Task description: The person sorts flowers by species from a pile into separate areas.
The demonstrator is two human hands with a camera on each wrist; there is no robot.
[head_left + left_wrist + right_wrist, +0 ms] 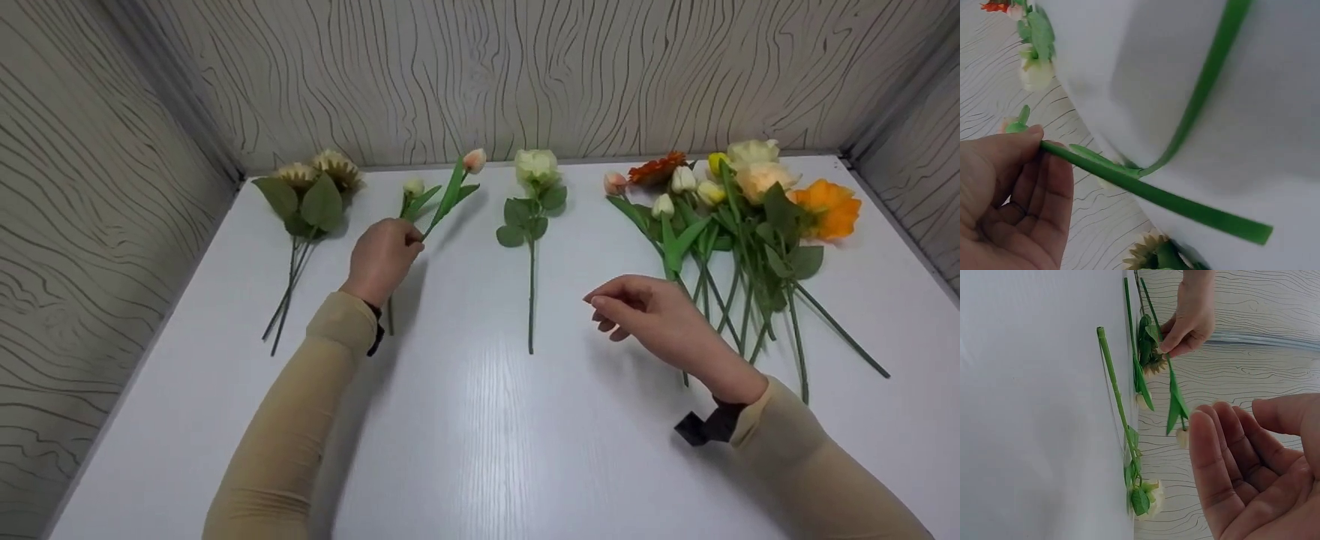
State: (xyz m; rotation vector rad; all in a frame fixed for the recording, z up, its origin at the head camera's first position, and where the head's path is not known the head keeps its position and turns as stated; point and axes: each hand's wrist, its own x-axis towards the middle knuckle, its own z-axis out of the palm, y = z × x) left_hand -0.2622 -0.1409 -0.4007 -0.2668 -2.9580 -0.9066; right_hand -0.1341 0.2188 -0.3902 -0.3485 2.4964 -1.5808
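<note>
Spreading across the white table [480, 450], the largest group is a mixed bunch of flowers [739, 217] at the right rear, heads toward the back wall and stems fanning toward the near edge. At the left rear lies a pair of cream daisies [319, 176] with broad leaves, and near the middle a single pale green rose [535, 166] lies with its stem running straight toward the person. Between the daisies and the rose, a white tulip [413, 187] lies flat on the table.

Just beside it, the left hand [382, 259] pinches the stem of a peach tulip [474, 159] between thumb and fingertips [1033, 135]. That tulip is lifted off the table, its long axis slanting from the hand up and to the right, bud pointing toward the back wall, the cut end of the stem passing under the hand toward the person.

The right hand [645, 311] hovers above the table between the rose and the mixed bunch, well apart from the held tulip, fingers loosely bent and holding nothing.
</note>
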